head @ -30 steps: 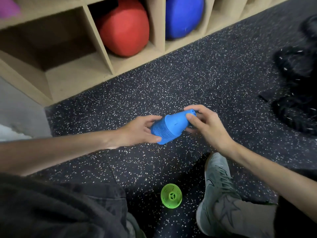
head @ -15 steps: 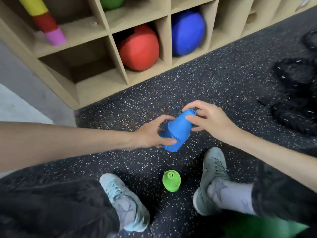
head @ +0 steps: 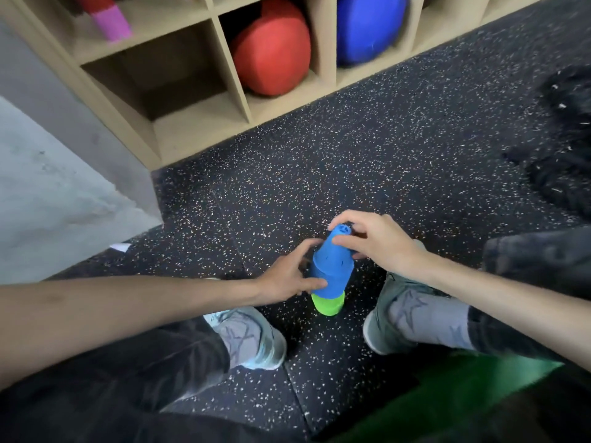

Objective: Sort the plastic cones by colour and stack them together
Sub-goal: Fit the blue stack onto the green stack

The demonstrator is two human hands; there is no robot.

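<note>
The smooth matt blue plastic cone stack point(head: 331, 270) tops a green plastic cone point(head: 328, 304) on rough speckled black rubber floor point(head: 383, 155) beside a matt wooden shelf unit point(head: 198, 123).

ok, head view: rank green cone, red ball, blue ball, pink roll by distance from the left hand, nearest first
1. green cone, just right of the left hand, under the blue stack
2. red ball, shelf cubby ahead
3. pink roll and blue ball: too close to call

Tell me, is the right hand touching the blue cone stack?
Touching. The head view shows the right hand with its thumb and fingers curled round the narrow top of the blue cone stack, no gap between them.
</note>
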